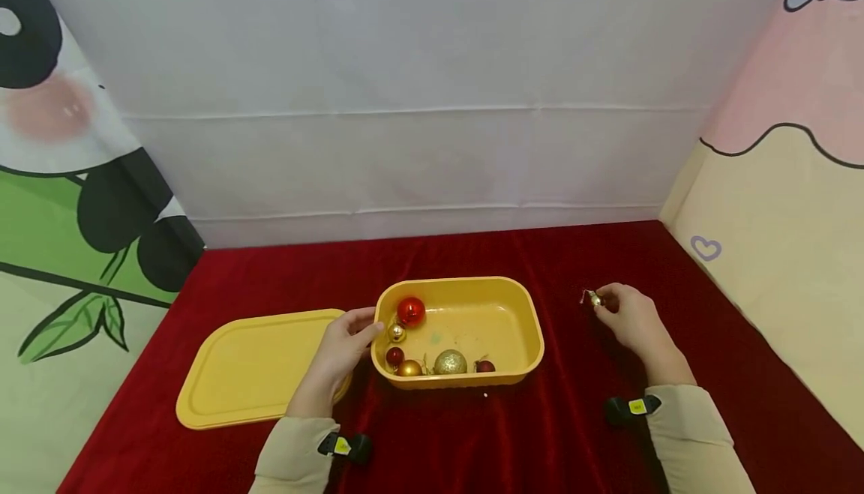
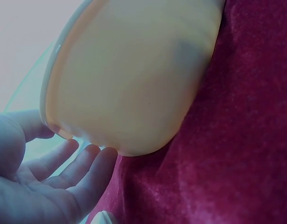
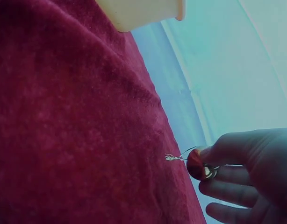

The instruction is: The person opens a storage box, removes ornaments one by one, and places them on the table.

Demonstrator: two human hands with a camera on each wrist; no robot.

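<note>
My left hand (image 1: pixel 345 348) holds the left end of a yellow plastic box (image 1: pixel 533 329), thumb at the rim and fingers against the outer wall, as the left wrist view also shows. Lying in the box are a shiny red bauble (image 1: pixel 411 312), small gold baubles, a glittery gold bauble (image 1: pixel 450 362) and dark red ones (image 1: pixel 484 366). Off to the right of the box, my right hand (image 1: pixel 633 319) pinches a small shiny gold bauble (image 1: pixel 595 298) between thumb and fingers. A thin string (image 3: pixel 174 157) sticks out from that bauble.
A flat yellow lid (image 1: pixel 250 366) lies left of the box, partly behind my left forearm. Dark red velvet cloth (image 1: pixel 540 449) covers the table. A white sheet (image 1: pixel 432 104) hangs behind, with printed cloths at both sides. A tiny white speck (image 1: pixel 485 395) lies before the box.
</note>
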